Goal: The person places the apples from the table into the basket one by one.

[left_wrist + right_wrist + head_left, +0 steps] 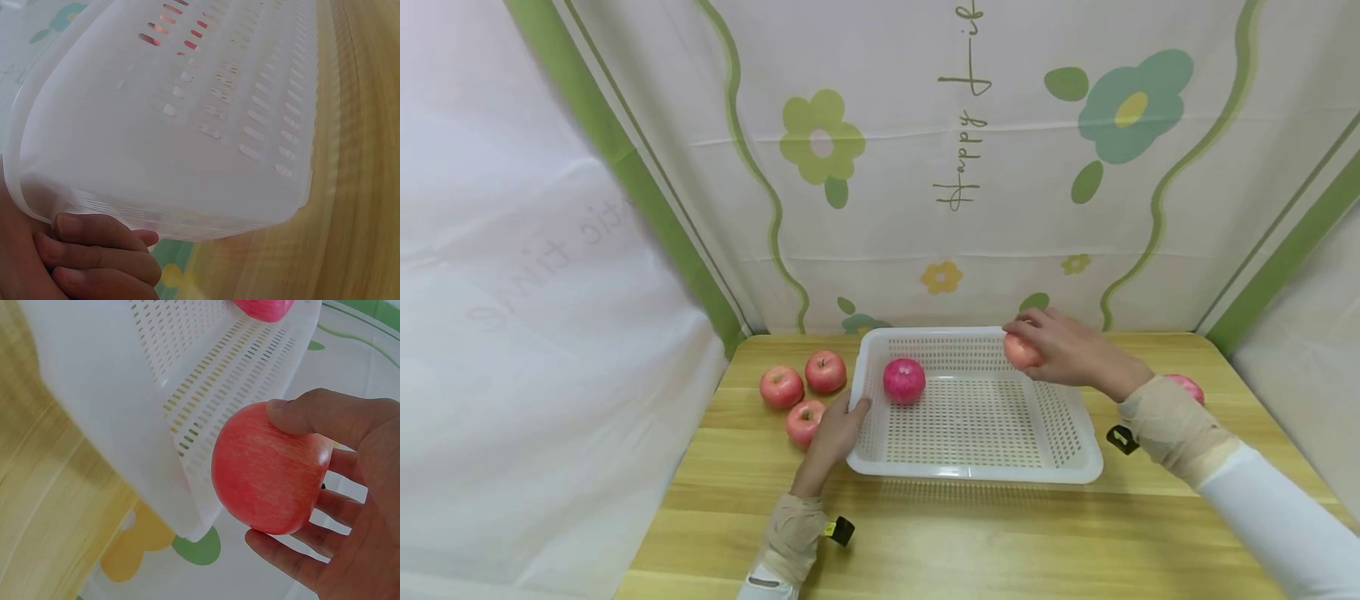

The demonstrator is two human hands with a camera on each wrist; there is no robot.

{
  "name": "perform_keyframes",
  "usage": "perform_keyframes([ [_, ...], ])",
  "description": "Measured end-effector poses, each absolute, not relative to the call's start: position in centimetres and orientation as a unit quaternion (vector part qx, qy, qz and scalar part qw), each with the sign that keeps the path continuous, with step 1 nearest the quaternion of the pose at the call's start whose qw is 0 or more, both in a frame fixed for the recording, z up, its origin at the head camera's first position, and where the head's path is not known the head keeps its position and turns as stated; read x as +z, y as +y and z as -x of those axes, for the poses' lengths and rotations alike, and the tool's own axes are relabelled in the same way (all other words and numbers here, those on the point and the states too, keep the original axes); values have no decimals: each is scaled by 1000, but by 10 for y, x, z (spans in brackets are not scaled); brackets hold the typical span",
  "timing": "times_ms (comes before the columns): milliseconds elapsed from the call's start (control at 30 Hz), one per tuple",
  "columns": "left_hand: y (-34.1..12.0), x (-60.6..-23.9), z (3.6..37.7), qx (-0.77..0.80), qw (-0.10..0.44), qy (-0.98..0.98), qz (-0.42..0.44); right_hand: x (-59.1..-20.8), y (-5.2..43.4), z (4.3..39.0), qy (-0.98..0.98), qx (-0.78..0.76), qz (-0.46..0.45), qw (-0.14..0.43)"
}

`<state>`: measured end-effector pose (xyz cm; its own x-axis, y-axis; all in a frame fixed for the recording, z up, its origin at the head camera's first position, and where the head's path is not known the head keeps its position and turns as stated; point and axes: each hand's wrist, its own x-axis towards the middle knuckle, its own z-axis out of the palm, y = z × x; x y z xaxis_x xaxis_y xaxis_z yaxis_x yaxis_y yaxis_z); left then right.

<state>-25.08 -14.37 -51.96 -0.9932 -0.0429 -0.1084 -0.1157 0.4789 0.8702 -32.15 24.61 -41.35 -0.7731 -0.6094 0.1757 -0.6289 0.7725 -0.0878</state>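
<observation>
Right grip (1060,354) clasped a firm, smooth apple (1021,350) about its girth; left grip (838,425) held the light basket (977,471) rim.

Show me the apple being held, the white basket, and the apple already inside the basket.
held apple (269,469), right wrist view, middle of its red skin
white basket (977,473), head view, near rim
apple in basket (904,381), head view, its centre

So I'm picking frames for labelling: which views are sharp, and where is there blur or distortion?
Head view: evenly lit, sharp, edges bent by the wide lens. Left wrist view: basket fills it, hazy and washed out, table streaked. Right wrist view: apple and right hand crisp, table smeared.
</observation>
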Motion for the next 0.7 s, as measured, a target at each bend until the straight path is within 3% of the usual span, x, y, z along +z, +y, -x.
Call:
perform_keyframes([
  [700, -143, -517, 250, 514, 39, 856, 50, -416, 225, 322, -931, 78, -351, 67],
])
